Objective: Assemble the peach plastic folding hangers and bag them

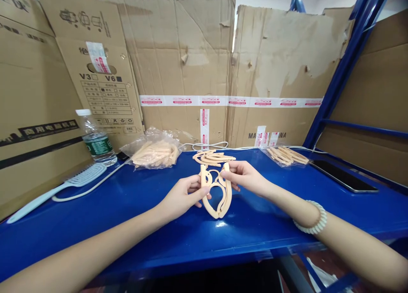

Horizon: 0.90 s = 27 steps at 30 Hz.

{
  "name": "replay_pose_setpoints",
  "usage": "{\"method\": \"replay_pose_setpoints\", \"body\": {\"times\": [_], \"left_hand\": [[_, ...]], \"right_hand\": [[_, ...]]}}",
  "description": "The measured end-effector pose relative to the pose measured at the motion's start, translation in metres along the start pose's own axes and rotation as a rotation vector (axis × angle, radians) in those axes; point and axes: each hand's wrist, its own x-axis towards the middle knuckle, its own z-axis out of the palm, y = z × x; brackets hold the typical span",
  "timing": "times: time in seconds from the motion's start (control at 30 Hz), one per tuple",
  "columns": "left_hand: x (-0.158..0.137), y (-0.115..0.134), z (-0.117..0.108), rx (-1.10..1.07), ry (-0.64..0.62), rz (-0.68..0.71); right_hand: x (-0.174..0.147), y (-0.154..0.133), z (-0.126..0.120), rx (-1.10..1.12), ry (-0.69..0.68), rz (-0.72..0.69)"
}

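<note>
Between my hands, just above the blue table, is a beige plastic folding hanger (227,199) with two curved arms meeting at a point at the bottom. Rounded loops fill the space between its arms. My left hand (183,194) pinches the left arm, thumb in front and fingers behind. At the upper right, my right hand (247,179) grips the other arm near its top end. Right behind it lies a loose pile of similar beige pieces (212,157) on the table.
A clear bag of beige pieces (156,152) sits at the back left, and a smaller bag (287,155) at the back right. Left are a water bottle (97,142) and a pale hairbrush (86,176). A phone (344,176) lies right. Cardboard panels (178,63) wall the blue table (153,246).
</note>
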Motion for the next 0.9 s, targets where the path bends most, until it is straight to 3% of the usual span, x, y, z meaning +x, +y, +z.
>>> {"method": "replay_pose_setpoints", "body": {"times": [0.17, 0.23, 0.3, 0.37, 0.43, 0.57, 0.67, 0.77, 0.83, 0.9], "left_hand": [[-0.001, 0.002, 0.000, 0.015, 0.004, 0.033], [-0.001, 0.002, 0.000, 0.036, 0.010, 0.023], [-0.002, 0.002, -0.001, 0.078, -0.014, -0.029], [-0.002, 0.000, -0.002, 0.121, -0.037, -0.107], [-0.002, -0.003, -0.003, 0.146, -0.064, -0.182], [-0.004, -0.007, -0.006, 0.299, -0.115, -0.217], [-0.002, -0.010, -0.012, 0.569, 0.005, -0.054], [0.004, -0.014, -0.023, 0.793, 0.096, 0.239], [0.009, -0.019, -0.032, 0.879, 0.016, 0.446], [0.014, -0.023, -0.040, 0.938, -0.092, 0.547]], "right_hand": [[-0.003, -0.004, -0.006, -0.012, -0.061, -0.015], [-0.006, -0.007, -0.018, -0.030, -0.228, 0.028], [-0.009, -0.010, -0.035, -0.079, -0.459, 0.140], [-0.011, -0.012, -0.053, -0.146, -0.601, 0.253], [-0.012, -0.012, -0.067, -0.214, -0.598, 0.290], [-0.009, -0.009, -0.076, -0.346, -0.388, 0.215], [-0.007, -0.007, -0.067, -0.430, -0.269, 0.139], [-0.007, -0.005, -0.048, -0.618, -0.131, -0.017], [-0.008, -0.003, -0.033, -0.770, -0.104, -0.156], [-0.009, 0.000, -0.020, -0.869, -0.156, -0.265]]}}
